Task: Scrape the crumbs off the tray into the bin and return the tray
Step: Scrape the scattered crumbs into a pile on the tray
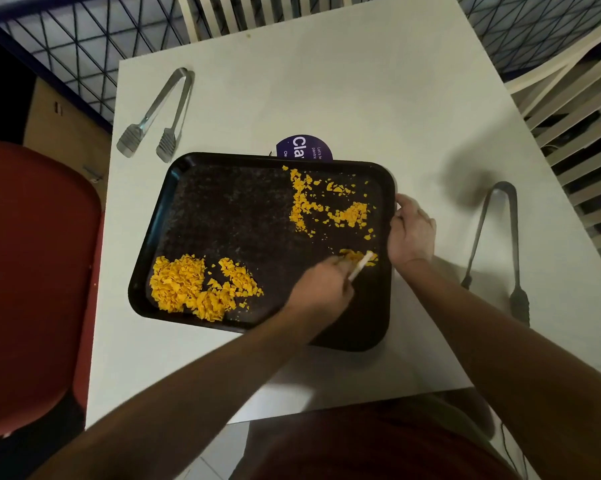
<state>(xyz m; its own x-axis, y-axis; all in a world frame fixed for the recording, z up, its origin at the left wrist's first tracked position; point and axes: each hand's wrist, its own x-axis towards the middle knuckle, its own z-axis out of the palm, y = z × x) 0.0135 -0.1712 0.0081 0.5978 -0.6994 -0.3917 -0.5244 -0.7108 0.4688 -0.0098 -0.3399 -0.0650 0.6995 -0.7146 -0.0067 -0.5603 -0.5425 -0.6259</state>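
A black tray [243, 216] lies on the white table [378, 98]. Orange crumbs form a big heap [191, 289] at the tray's near left corner, and a thinner scatter [326, 206] lies at its far right. My left hand [323, 282] reaches over the tray and grips a thin white scraper [360, 265], whose tip sits in a small patch of crumbs near the right rim. My right hand [411, 232] grips the tray's right edge, fingers curled over the rim. No bin is in view.
Metal tongs [160, 116] lie at the table's far left, and a second pair of tongs [499, 244] lies at the right. A purple round label [304, 147] pokes out behind the tray. A red chair [32, 271] stands left; white slatted chairs stand behind and right.
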